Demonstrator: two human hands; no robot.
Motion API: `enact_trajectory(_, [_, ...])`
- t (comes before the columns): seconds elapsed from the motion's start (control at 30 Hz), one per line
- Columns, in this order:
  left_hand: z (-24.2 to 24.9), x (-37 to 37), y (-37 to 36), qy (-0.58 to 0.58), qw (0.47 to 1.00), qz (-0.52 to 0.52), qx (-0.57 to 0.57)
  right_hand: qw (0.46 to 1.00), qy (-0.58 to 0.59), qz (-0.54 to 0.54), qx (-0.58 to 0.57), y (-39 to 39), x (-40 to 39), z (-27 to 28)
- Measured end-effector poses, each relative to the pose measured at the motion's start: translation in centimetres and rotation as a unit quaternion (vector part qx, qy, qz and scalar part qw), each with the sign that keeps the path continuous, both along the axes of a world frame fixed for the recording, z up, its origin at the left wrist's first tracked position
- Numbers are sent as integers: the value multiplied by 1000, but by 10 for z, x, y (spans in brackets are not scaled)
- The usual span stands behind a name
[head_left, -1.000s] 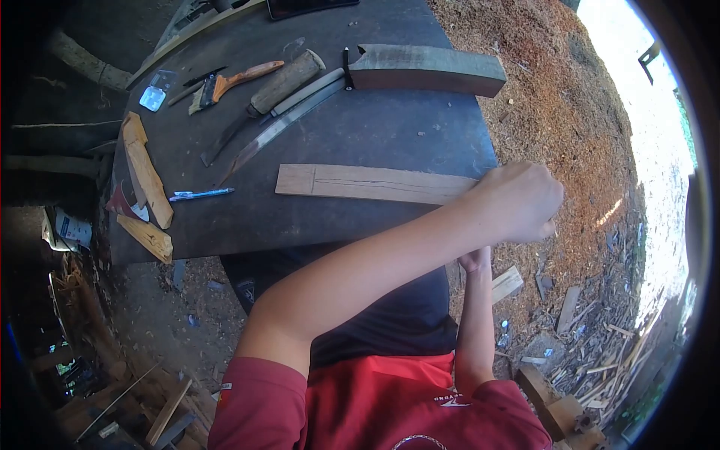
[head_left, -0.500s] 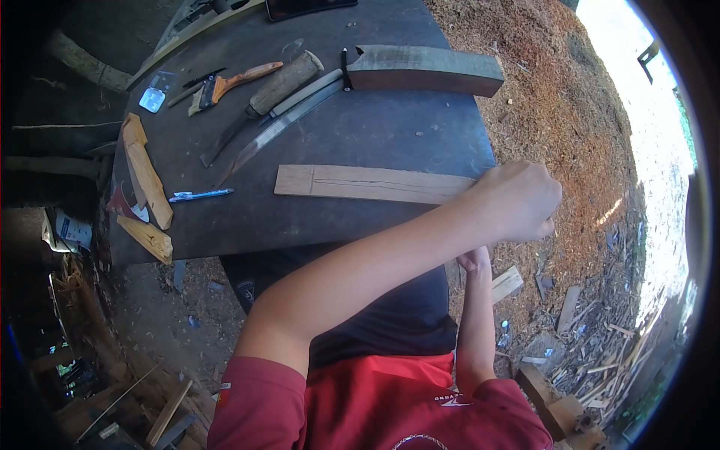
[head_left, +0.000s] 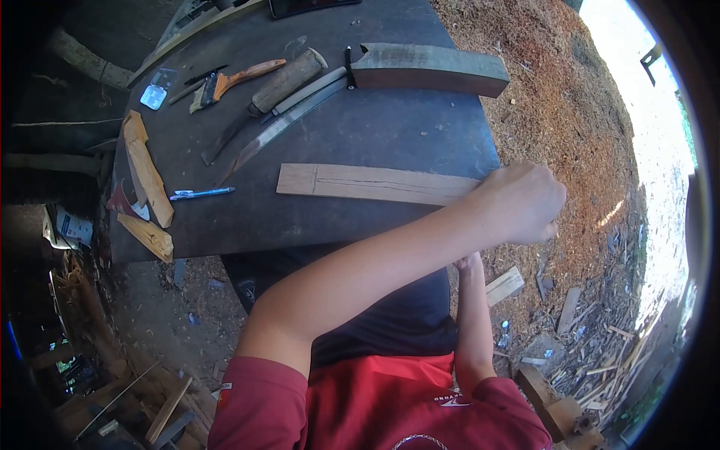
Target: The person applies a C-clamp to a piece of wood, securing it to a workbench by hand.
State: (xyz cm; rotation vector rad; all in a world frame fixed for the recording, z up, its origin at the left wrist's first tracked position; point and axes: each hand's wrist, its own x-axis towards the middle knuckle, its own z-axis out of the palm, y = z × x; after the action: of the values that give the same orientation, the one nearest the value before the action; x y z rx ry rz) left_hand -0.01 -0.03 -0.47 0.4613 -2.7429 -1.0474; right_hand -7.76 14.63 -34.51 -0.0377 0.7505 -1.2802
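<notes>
Dark tabletop [head_left: 240,225] bears a lined board [head_left: 375,181] beside the left hand [head_left: 523,202], fingers [head_left: 554,201] curled, grip impossible to tell.

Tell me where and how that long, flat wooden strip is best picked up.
Probably grip the wooden strip near its picture-left end, coming from above and pinching across both long edges. It lies flat on the table and looks narrow enough to span. That end is uncovered, while the left hand and wrist hide the opposite one.

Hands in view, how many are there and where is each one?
2: the left hand, curled, by the right end of the flat wooden board; the right hand, partly hidden below the left forearm.
</notes>
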Motion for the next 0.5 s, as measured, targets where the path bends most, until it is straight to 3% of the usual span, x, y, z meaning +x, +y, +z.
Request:
enact_trajectory(0.2, [-1,0,0,4,1000,4,-10,994,90,-57,38,1,4,8])
enact_trajectory(0.3, [-3,-3,0,5,1000,-3,-10,975,204,-75,46,2,6,43])
enact_trajectory(0.37, [-3,-3,-1,8,1000,-6,-4,926,378,-5,29,3,1,82])
enact_trajectory(0.5, [-1,-5,1,4,1000,7,2,898,439,-15,2,5,9,137])
